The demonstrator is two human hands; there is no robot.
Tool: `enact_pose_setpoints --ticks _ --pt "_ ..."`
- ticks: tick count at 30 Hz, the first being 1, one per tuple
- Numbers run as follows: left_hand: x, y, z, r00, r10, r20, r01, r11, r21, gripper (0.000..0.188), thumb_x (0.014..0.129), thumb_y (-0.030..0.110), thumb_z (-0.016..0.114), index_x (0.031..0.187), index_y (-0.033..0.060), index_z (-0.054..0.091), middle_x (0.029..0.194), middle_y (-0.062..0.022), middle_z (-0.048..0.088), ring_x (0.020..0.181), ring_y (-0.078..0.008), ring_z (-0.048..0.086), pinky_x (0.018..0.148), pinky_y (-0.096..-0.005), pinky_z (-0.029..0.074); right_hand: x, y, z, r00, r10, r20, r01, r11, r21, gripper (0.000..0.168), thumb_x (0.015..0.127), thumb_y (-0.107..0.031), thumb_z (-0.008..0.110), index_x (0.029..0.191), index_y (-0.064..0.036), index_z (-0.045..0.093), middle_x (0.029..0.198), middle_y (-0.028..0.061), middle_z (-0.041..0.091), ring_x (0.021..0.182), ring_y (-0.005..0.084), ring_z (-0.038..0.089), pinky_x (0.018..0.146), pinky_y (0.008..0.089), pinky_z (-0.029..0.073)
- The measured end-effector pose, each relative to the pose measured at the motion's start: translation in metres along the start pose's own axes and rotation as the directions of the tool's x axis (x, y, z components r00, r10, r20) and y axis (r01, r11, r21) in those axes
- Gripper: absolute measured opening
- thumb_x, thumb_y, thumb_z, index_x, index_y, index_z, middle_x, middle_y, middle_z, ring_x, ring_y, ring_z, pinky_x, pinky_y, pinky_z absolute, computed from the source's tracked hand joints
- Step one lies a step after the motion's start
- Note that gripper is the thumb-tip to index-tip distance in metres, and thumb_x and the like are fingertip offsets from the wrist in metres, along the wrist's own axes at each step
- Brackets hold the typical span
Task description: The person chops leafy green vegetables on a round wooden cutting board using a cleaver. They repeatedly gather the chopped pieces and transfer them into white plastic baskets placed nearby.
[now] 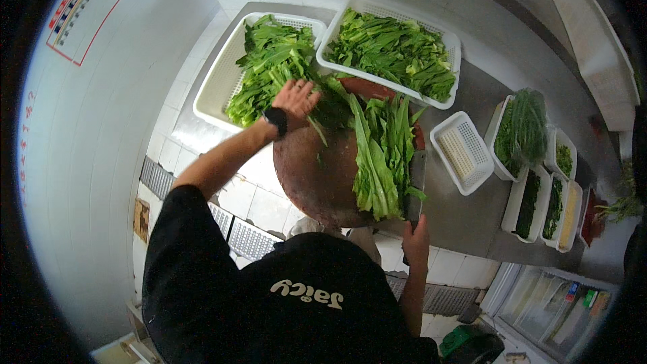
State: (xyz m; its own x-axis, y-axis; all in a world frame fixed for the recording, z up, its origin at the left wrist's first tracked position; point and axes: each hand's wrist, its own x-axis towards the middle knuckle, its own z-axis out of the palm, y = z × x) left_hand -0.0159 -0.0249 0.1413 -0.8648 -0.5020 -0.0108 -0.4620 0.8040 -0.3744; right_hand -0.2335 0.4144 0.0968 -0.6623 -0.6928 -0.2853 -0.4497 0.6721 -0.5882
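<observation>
On the round cutting board (318, 177) lies a bunch of long green leaves (384, 156), lengthwise away from me. My right hand (417, 240) grips the handle of a cleaver (417, 177), whose blade lies along the bunch's right side. My left hand (297, 101), a dark band at its wrist, is spread palm down near the board's far left edge. It is over or against leafy greens that spill from the left white plastic basket (215, 86); what its palm touches is hidden. A second white basket (386, 78) full of cut greens stands beyond the board.
A small white basket (462, 154) stands right of the board on the metal counter (450, 222). Farther right are several white containers (528, 207) of chopped greens and a pale yellow food. A glass-topped chest (546, 308) is at the lower right, near a green and black object (467, 344).
</observation>
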Motion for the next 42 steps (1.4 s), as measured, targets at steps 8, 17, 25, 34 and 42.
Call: enact_pose_setpoints --ticks 8,17,25,34,42 --pt "0.117 -0.024 0.096 0.909 0.221 0.353 -0.196 0.975 -0.106 0.114 0.064 0.042 0.086 0.153 0.0104 0.025 0.147 -0.0174 0.045 0.134 -0.0311 0.046 0.105 -0.0439 0.036 0.007 0.023 0.014 0.996 0.077 -0.044 -0.08 0.995 -0.066 0.036 0.101 -0.02 0.052 0.128 0.002 0.044 0.082 0.0144 0.06 0.06 0.0208 0.06 0.054 0.0396 0.046" --pt "0.098 -0.004 0.059 0.946 0.08 0.314 -0.032 0.987 -0.156 0.037 0.099 0.019 0.04 0.133 0.0075 0.052 0.111 -0.0095 0.068 0.121 -0.0249 0.054 0.107 -0.0453 0.03 0.003 -0.043 0.0 0.977 0.205 -0.052 -0.205 0.979 0.0 0.04 0.1 -0.021 0.052 0.132 0.001 0.041 0.08 0.0112 0.057 0.055 0.0197 0.058 0.053 0.0386 0.048" --pt "0.104 -0.003 0.076 0.97 -0.147 0.192 0.231 0.796 -0.56 0.03 0.094 0.015 0.049 0.121 0.0026 0.054 0.109 -0.0229 0.064 0.101 -0.0371 0.066 0.081 -0.0464 0.056 0.011 -0.049 -0.007 0.944 0.294 0.15 -0.321 0.924 0.207 0.037 0.101 -0.019 0.052 0.131 -0.002 0.041 0.079 0.0103 0.057 0.053 0.018 0.057 0.05 0.0367 0.048" --pt "0.158 0.012 0.084 0.926 -0.001 0.378 0.233 0.787 -0.57 0.039 0.091 0.022 0.054 0.128 0.0097 0.059 0.111 -0.0179 0.069 0.102 -0.0342 0.068 0.084 -0.0468 0.056 0.003 0.018 0.012 0.977 0.215 -0.009 -0.214 0.976 0.027 0.05 0.102 -0.029 0.052 0.139 0.0 0.037 0.078 0.0119 0.056 0.059 0.0207 0.059 0.057 0.039 0.049" --pt "0.068 -0.018 -0.075 0.914 -0.374 -0.159 0.212 0.773 -0.598 0.051 0.085 0.031 0.07 0.127 0.0068 0.052 0.082 -0.0203 0.068 0.078 -0.0377 0.069 0.065 -0.0463 0.055 0.012 -0.026 -0.005 0.95 0.284 0.13 -0.301 0.942 0.15 0.035 0.101 -0.026 0.054 0.121 0.001 0.043 0.075 0.0105 0.057 0.052 0.0184 0.058 0.051 0.0375 0.049"
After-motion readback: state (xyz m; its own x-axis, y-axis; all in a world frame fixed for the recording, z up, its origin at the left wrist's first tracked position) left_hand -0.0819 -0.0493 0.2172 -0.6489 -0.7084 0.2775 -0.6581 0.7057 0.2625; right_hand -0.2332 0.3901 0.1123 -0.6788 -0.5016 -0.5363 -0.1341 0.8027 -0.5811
